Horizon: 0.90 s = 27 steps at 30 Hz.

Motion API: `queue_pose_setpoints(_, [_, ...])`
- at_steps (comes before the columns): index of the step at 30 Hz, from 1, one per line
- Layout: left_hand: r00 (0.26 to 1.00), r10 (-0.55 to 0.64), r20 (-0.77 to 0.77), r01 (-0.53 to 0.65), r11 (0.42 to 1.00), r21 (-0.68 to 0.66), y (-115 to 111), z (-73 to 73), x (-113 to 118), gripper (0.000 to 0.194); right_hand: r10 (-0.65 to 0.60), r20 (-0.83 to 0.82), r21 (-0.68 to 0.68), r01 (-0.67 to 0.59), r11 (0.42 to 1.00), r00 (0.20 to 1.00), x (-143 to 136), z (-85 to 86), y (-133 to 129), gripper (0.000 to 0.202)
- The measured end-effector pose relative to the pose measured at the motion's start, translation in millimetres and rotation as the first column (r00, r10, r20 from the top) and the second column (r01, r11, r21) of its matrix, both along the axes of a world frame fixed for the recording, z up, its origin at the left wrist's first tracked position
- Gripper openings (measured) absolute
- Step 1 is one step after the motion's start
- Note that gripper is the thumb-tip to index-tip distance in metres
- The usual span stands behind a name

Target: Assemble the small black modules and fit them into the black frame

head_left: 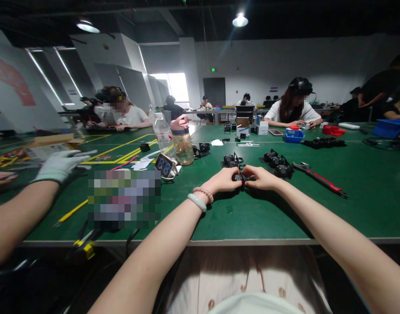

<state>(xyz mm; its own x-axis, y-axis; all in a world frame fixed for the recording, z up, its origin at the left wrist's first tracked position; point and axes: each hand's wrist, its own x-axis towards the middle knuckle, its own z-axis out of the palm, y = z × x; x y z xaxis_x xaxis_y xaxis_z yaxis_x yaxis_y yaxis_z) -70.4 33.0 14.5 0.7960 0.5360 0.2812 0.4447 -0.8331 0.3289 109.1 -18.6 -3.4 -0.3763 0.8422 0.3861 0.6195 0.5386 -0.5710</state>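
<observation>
My left hand (pixel 223 179), with a beaded bracelet and a pale bangle at its wrist, closes its fingers on a small black part (pixel 239 178) low over the green table. My right hand (pixel 261 178) grips the same part from the other side, thumb and fingers pinched together. What kind of part it is stays unclear, since fingers cover much of it. Just beyond my left hand sits a cluster of black parts (pixel 231 160). Another group of black parts (pixel 279 165) lies past my right hand, and a red-and-black adjustable wrench (pixel 320 179) rests to its right.
Left of my hands stand a drink bottle (pixel 183 146), a clear plastic bottle (pixel 162 135) and a digital clock (pixel 164 166). A neighbour's gloved hand (pixel 58 166) reaches in at left. Farther back are a blue bin (pixel 294 135) and a phone (pixel 276 132). People sit opposite.
</observation>
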Motion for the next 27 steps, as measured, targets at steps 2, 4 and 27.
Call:
queue_pose_setpoints(2, [1.000,-0.010,0.007,0.010,1.000,-0.003,1.4,-0.8,0.1,0.032,0.000,-0.002,-0.003,0.000,1.000,1.000,0.2,-0.1,0.2,0.028])
queue_pose_setpoints(4, [1.000,-0.027,0.015,0.027,1.000,-0.005,3.0,-1.7,0.2,0.032,0.000,-0.003,-0.003,0.000,1.000,1.000,0.4,-0.2,0.3,0.028])
queue_pose_setpoints(27, [1.000,-0.020,0.024,0.021,0.999,-0.040,-3.1,2.5,0.7,0.031,-0.009,-0.010,0.011,0.009,1.000,1.000,-0.3,-1.1,0.0,0.026])
